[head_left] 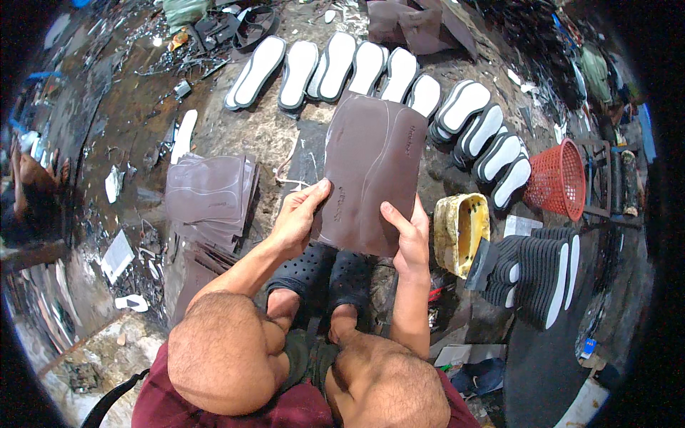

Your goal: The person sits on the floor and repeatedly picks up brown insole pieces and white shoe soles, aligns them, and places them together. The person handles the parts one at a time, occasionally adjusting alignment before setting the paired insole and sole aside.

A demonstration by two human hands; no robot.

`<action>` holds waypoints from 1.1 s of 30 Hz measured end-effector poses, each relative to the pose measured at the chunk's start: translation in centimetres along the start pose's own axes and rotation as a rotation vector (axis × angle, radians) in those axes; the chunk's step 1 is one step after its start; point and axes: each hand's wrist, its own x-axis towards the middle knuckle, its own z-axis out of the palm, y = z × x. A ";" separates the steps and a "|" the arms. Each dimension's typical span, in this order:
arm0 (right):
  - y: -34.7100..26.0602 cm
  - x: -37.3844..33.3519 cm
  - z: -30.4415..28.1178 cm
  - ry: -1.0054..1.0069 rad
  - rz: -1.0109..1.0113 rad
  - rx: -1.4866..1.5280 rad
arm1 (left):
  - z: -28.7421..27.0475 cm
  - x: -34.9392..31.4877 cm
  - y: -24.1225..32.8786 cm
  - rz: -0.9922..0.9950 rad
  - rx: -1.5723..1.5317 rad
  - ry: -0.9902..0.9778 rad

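Note:
Between my two hands is a brown sheet (371,171) with curved sole outlines and small raised marks on its face. My left hand (294,222) grips its lower left edge, thumb on top and fingers behind. At the lower right edge, my right hand (410,239) holds it the same way. The sheet is tilted up above the floor and covers part of the row of soles behind it. A pile of similar brown sheets (203,192) lies to the left of my left hand.
White-topped soles with dark edges (333,68) form an arc across the floor beyond the sheet. On the right stand a yellow-lined tub (446,232), a red plastic basket (546,178) and stacked striped soles (539,285). More brown material (407,28) lies far back. My black clogs (303,272) are below the sheet.

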 end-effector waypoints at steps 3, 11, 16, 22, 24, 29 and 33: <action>0.1 0.5 -1.1 -0.008 0.029 0.001 | -0.5 -0.5 0.4 -0.009 0.141 -0.112; 2.6 2.3 -2.7 -0.167 0.245 0.060 | -3.9 -3.1 -0.4 -0.006 0.382 -0.154; -2.3 8.0 -2.9 -0.226 0.142 -0.312 | -17.1 -2.9 1.8 0.436 0.820 0.628; -12.7 14.5 3.6 0.095 -0.385 0.257 | -32.4 -5.1 4.2 0.282 1.423 1.305; -11.4 13.1 4.3 0.232 -0.540 0.136 | -32.9 -4.7 3.3 0.102 1.374 1.209; -4.1 9.4 4.2 0.073 -0.243 -0.032 | -36.9 -5.4 1.6 0.234 1.349 1.396; 1.4 6.5 0.2 0.088 -0.103 -0.181 | -34.0 -4.8 2.9 -0.009 1.329 1.405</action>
